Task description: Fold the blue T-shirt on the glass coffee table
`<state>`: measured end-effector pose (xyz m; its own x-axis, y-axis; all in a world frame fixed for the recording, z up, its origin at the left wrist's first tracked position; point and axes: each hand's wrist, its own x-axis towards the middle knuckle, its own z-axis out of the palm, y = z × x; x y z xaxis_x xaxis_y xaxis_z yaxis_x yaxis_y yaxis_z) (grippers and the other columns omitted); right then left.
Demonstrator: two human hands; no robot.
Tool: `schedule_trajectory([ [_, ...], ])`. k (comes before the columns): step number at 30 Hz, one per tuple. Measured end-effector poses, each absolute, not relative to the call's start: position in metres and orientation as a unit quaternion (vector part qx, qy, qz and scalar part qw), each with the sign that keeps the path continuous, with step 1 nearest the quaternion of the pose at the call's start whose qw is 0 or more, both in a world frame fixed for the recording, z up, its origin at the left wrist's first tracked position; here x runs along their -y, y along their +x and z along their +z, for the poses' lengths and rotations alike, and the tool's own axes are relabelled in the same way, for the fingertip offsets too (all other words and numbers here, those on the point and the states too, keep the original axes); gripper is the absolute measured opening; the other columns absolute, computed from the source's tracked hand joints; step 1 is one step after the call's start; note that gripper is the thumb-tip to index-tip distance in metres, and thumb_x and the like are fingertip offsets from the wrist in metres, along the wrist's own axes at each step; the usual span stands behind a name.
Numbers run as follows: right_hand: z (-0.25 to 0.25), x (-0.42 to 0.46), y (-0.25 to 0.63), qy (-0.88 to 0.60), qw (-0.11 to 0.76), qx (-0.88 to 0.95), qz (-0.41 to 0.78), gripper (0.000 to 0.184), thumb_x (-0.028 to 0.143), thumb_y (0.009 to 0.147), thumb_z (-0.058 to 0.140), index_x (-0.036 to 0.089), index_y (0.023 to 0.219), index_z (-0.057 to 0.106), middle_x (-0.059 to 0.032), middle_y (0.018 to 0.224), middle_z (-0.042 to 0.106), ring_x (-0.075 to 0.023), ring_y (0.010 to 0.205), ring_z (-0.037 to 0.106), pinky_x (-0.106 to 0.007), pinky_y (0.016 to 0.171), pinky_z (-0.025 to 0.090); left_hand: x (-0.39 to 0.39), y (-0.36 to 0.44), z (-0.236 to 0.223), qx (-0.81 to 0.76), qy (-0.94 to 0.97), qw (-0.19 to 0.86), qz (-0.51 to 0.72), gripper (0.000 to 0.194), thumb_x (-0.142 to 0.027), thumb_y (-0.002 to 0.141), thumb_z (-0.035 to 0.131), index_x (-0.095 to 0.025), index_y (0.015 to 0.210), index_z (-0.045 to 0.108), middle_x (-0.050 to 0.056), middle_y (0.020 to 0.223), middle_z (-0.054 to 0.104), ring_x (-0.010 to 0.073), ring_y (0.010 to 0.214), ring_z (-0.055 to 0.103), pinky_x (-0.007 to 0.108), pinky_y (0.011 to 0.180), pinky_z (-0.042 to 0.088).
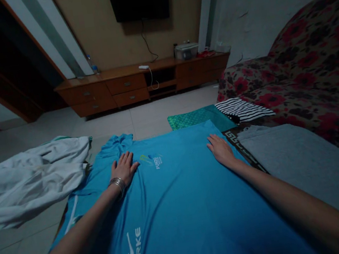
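Note:
A blue T-shirt (179, 197) lies spread out in front of me, with white ERKE lettering near its lower left and a small printed logo higher up. My left hand (124, 169), a silver bangle at its wrist, rests flat on the shirt just left of that logo, beside a bunched part of the cloth. Flat near the shirt's right edge lies my right hand (221, 149), fingers stretched out. Neither hand grips the fabric. The shirt covers most of the surface beneath it.
To the left is a crumpled white garment (31, 176). Grey cloth (310, 162) lies at the right, with a green cloth (196, 118) and a striped cloth (244, 109) beyond. A flowered sofa (301, 58) stands at right; a wooden TV cabinet (89, 98) spans the back.

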<state>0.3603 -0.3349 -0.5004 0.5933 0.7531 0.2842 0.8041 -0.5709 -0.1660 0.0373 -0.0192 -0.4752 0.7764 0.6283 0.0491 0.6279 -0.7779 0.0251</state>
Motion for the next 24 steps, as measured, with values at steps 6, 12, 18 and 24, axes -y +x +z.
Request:
schedule_trajectory([
  [6,-0.487,0.372,0.332,-0.887,0.134,0.418,-0.141,0.050,0.034,0.093,0.042,0.006,0.134,0.048,-0.0192,0.144,0.037,-0.0306,0.135,0.033,-0.045,0.109,0.028,0.041,0.014,-0.456,-0.383,0.923,0.018,0.034,0.061,-0.048,0.095,0.022,-0.018,0.148,0.024,0.010,0.155,0.018,0.0245,0.143,0.017,0.054,0.111,0.022],
  [12,-0.503,0.433,0.306,-0.866,0.166,0.459,-0.112,0.045,0.034,0.094,0.036,0.011,0.128,0.055,-0.0145,0.138,0.047,-0.0256,0.131,0.040,-0.042,0.108,0.034,0.059,-0.043,-0.456,-0.396,0.918,-0.006,0.001,0.063,-0.053,0.093,0.022,-0.021,0.147,0.027,0.009,0.155,0.019,0.0255,0.143,0.016,0.056,0.110,0.020],
  [18,-0.486,0.463,0.285,-0.882,0.160,0.421,-0.140,0.042,0.030,0.091,0.042,0.011,0.124,0.058,-0.0172,0.136,0.049,-0.0280,0.130,0.042,-0.045,0.106,0.036,0.062,-0.054,-0.443,-0.420,0.907,-0.016,0.007,0.065,-0.050,0.093,0.022,-0.014,0.146,0.029,0.014,0.154,0.021,0.0284,0.142,0.018,0.057,0.108,0.025],
  [24,-0.497,0.496,0.212,-0.817,0.197,0.531,-0.109,0.043,0.033,0.093,0.040,0.020,0.130,0.055,-0.0089,0.142,0.045,-0.0259,0.132,0.040,-0.046,0.107,0.037,0.121,-0.089,-0.448,-0.341,0.939,-0.047,0.003,0.064,-0.050,0.092,0.028,-0.018,0.147,0.026,0.011,0.154,0.019,0.0282,0.143,0.015,0.056,0.110,0.021],
])
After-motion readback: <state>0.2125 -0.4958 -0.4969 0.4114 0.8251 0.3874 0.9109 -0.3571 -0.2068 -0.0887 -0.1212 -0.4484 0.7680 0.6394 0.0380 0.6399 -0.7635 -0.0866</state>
